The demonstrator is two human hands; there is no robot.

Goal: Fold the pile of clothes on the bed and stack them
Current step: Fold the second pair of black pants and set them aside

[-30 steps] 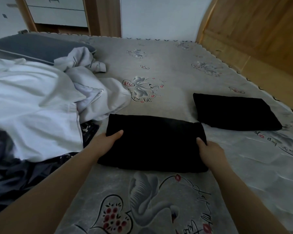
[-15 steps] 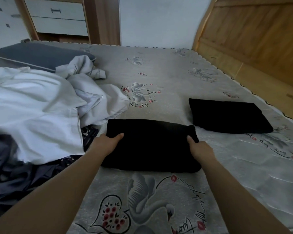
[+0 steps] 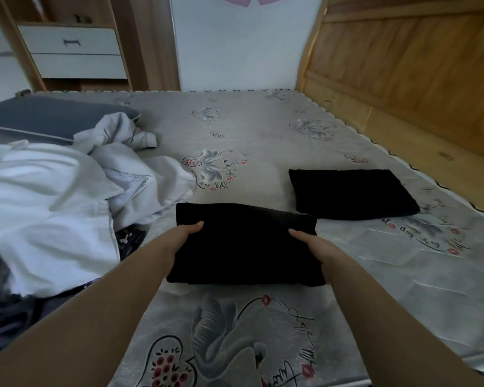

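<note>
The left hand [image 3: 183,237] and right hand [image 3: 313,245] each gripped an end of the folded black cloth [image 3: 246,247]. It lay long from left to right. Bare bed [image 3: 263,129] stretched beyond it.

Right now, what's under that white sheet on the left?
A dark patterned cloth and dark grey clothes stick out from under the white sheet. How far they reach beneath is covered.

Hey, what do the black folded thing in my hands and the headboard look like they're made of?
Folded black garment: soft matte fabric, perhaps knit or fleece; it bends under both thumbs. Headboard: light wood planks, visible grain and knots, slight sheen.
</note>
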